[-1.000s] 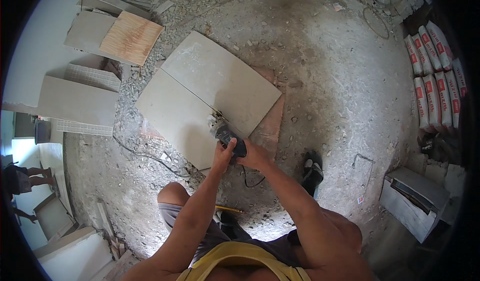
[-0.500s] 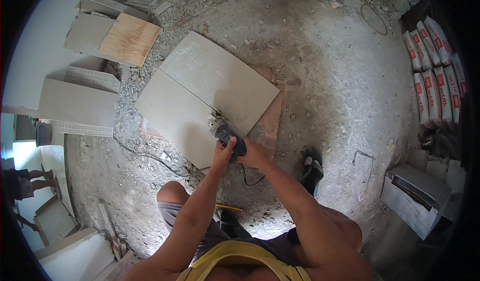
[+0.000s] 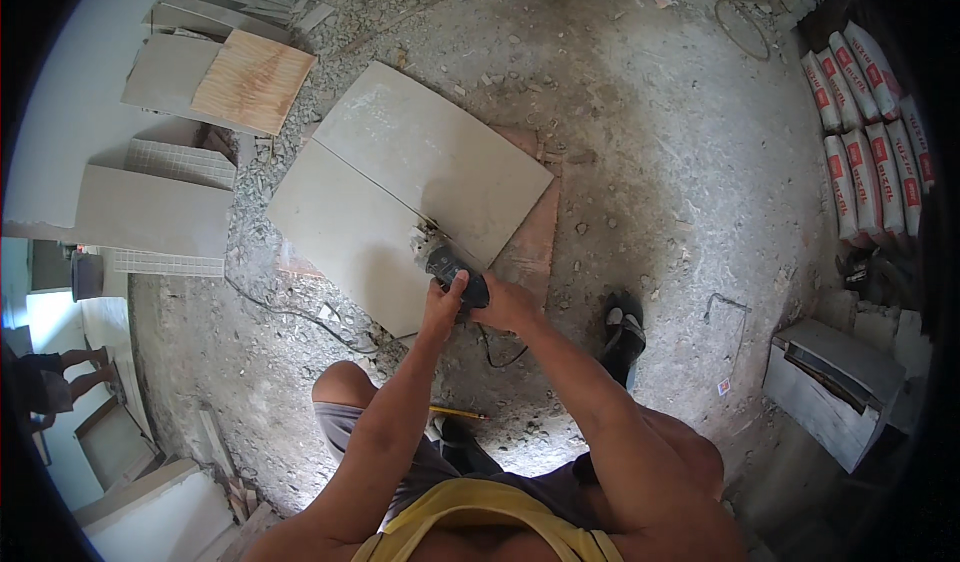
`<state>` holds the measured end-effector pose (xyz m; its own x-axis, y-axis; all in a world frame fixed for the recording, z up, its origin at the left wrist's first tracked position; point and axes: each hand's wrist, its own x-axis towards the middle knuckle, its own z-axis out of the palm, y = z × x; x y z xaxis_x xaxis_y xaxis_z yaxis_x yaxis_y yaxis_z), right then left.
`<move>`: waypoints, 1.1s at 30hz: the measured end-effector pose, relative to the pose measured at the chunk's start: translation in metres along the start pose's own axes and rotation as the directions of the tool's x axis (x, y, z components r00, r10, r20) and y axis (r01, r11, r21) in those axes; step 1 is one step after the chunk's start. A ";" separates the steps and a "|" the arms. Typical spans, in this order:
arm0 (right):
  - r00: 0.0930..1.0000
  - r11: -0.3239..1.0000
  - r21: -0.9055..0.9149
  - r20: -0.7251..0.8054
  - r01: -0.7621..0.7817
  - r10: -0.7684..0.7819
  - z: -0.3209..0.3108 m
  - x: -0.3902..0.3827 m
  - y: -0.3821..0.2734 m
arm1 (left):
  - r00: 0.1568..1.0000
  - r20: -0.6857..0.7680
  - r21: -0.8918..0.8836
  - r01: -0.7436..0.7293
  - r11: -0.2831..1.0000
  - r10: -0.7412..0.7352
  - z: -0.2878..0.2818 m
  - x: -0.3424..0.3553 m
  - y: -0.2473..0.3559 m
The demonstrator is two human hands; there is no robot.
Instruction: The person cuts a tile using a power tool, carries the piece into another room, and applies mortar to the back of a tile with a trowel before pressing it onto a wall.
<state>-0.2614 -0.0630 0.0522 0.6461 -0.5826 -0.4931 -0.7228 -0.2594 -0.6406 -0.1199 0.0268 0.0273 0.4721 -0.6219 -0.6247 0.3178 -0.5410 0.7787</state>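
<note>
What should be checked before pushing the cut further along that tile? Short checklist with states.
1. Both hands on the grinder: left hand and right hand grip it. Ok.
2. Tile lies flat over a reddish board. Ok.
3. Power cord lies on the rubble to the left, away from the cut line. Ok.
4. Foot in the sandal is off the tile. Ok.
5. Gloves: hands are bare. Not ok.
6. Blade guard: too small to see. Cannot tell.

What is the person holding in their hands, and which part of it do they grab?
Both hands, left hand and right hand, grip the dark body of a power cutter at its rear; its front end rests on the grey tile.
</note>
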 end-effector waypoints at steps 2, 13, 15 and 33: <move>1.000 1.000 -0.007 0.001 -0.002 0.002 -0.001 -0.002 -0.002 | 1.000 0.008 -0.010 0.016 1.000 -0.016 0.000 0.001 -0.001; 0.997 0.999 0.025 -0.073 0.031 -0.029 0.012 -0.008 0.018 | 0.998 0.064 -0.034 -0.025 0.999 0.027 0.009 -0.007 -0.008; 0.998 0.999 0.029 -0.056 0.022 -0.020 0.009 -0.010 0.016 | 0.997 0.072 -0.033 -0.016 0.999 0.018 0.009 -0.011 -0.004; 0.999 1.000 0.027 -0.049 0.008 -0.007 0.001 -0.021 0.012 | 0.995 0.075 -0.166 -0.055 0.985 0.068 0.018 -0.017 -0.006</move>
<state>-0.2838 -0.0532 0.0547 0.6382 -0.6179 -0.4592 -0.7105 -0.2431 -0.6604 -0.1448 0.0303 0.0327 0.4292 -0.6982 -0.5729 0.4239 -0.4044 0.8104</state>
